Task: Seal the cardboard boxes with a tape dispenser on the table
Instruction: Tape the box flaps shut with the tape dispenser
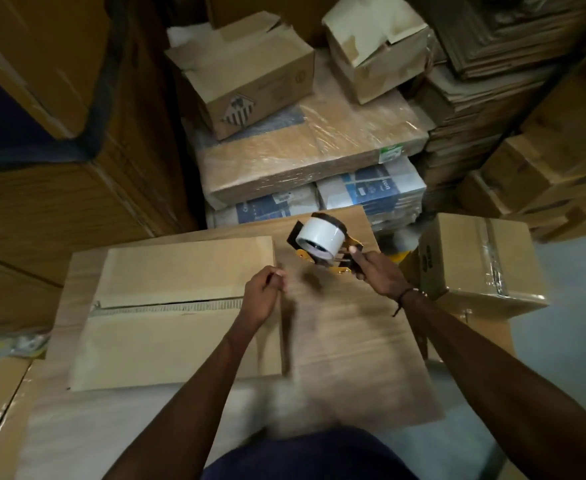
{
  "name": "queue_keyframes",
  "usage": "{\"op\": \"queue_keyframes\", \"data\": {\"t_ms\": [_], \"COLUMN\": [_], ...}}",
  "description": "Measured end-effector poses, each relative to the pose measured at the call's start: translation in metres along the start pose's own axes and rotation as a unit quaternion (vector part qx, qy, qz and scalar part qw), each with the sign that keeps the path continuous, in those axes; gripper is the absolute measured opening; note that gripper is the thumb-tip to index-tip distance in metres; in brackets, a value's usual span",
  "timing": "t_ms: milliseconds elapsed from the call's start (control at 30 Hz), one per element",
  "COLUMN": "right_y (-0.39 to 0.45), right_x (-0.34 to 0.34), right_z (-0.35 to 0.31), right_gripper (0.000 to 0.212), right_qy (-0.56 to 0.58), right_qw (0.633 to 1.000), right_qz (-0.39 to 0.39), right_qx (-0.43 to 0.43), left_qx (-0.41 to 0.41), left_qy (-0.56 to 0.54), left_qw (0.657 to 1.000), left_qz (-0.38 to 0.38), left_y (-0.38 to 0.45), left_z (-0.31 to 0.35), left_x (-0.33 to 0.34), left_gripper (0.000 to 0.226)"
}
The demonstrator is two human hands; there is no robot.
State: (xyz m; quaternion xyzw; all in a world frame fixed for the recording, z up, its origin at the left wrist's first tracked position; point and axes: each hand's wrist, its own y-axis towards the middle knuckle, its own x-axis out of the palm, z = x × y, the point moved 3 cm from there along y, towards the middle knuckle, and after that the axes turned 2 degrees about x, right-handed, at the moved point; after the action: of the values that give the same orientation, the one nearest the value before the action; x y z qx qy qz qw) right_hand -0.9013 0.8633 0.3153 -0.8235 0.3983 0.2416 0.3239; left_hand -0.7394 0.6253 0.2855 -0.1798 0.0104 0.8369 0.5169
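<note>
Between the two hands, a stretch of clear tape seems to be running, though it is too blurred and transparent to confirm. Beyond the right hand [379,273], whose fingers are curling round the black handle, the tape dispenser [324,245] is hanging above the table [347,341], its white roll tipped away from the person. Just left of it, the left hand [262,294] is closing its fingertips in a pinch, apparently on the tape's free end; what it is pinching cannot be made out. Directly under and left of those fingertips, the cardboard box [180,313] is lying flat, its two top flaps meeting at a seam that is gaping slightly and showing no tape. Right of the dispenser hand, a taped box [478,261] is sitting near the table's edge.

By my judgement, the dispenser is handling light and rigid and is best gripped by its handle, clear of the cutting blade. The flaps are looking stiff but springy, so they are likely needing a press down near the seam while the tape goes on.
</note>
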Motion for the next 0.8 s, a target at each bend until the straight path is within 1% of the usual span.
{"op": "queue_keyframes", "data": {"t_ms": [67, 133, 200, 267, 300, 333, 367, 400, 467, 533, 667, 733, 800], "right_y": [0.007, 0.011, 0.016, 0.019, 0.019, 0.017, 0.015, 0.011, 0.005, 0.001, -0.007, -0.008, -0.006], "right_x": [-0.004, -0.002, 0.007, 0.022, 0.031, 0.039, 0.048, 0.057, 0.075, 0.095, 0.138, 0.16, 0.184], "right_z": [-0.03, -0.064, -0.096, -0.125, -0.139, -0.153, -0.166, -0.18, -0.202, -0.223, -0.262, -0.277, -0.288], "right_gripper": [0.077, 0.078, 0.077, 0.088, 0.093, 0.094, 0.092, 0.089, 0.086, 0.087, 0.087, 0.095, 0.104], "right_qy": [0.074, 0.126, 0.157, 0.174, 0.172, 0.167, 0.161, 0.155, 0.137, 0.132, 0.121, 0.12, 0.118], "right_qw": [0.997, 0.99, 0.982, 0.973, 0.97, 0.967, 0.966, 0.965, 0.964, 0.961, 0.958, 0.955, 0.951], "right_qz": [-0.024, -0.054, -0.095, -0.142, -0.161, -0.178, -0.19, -0.197, -0.206, -0.223, -0.238, -0.249, -0.265], "right_qx": [-0.015, -0.027, -0.039, -0.055, -0.063, -0.07, -0.077, -0.083, -0.093, -0.097, -0.102, -0.103, -0.104], "left_qx": [-0.061, -0.132, -0.216, -0.282, -0.299, -0.307, -0.306, -0.301, -0.288, -0.282, -0.271, -0.273, -0.269], "left_qy": [-0.093, -0.181, -0.289, -0.384, -0.42, -0.451, -0.474, -0.488, -0.486, -0.479, -0.484, -0.484, -0.47], "left_qw": [0.994, 0.974, 0.933, 0.878, 0.854, 0.835, 0.823, 0.817, 0.824, 0.831, 0.832, 0.831, 0.84], "left_qz": [0.009, 0.01, -0.01, -0.051, -0.066, -0.072, -0.071, -0.064, -0.04, -0.016, 0.024, 0.034, 0.037], "left_y": [0.002, 0.0, 0.0, 0.0, 0.0, -0.002, -0.005, -0.008, -0.017, -0.028, -0.054, -0.067, -0.078], "left_z": [0.015, 0.032, 0.043, 0.048, 0.048, 0.048, 0.048, 0.048, 0.043, 0.034, 0.017, 0.007, -0.002], "left_x": [-0.007, -0.018, -0.034, -0.056, -0.069, -0.083, -0.099, -0.114, -0.146, -0.177, -0.234, -0.259, -0.282], "left_gripper": [0.025, 0.028, 0.034, 0.053, 0.063, 0.069, 0.068, 0.06, 0.037, 0.023, 0.018, 0.018, 0.017]}}
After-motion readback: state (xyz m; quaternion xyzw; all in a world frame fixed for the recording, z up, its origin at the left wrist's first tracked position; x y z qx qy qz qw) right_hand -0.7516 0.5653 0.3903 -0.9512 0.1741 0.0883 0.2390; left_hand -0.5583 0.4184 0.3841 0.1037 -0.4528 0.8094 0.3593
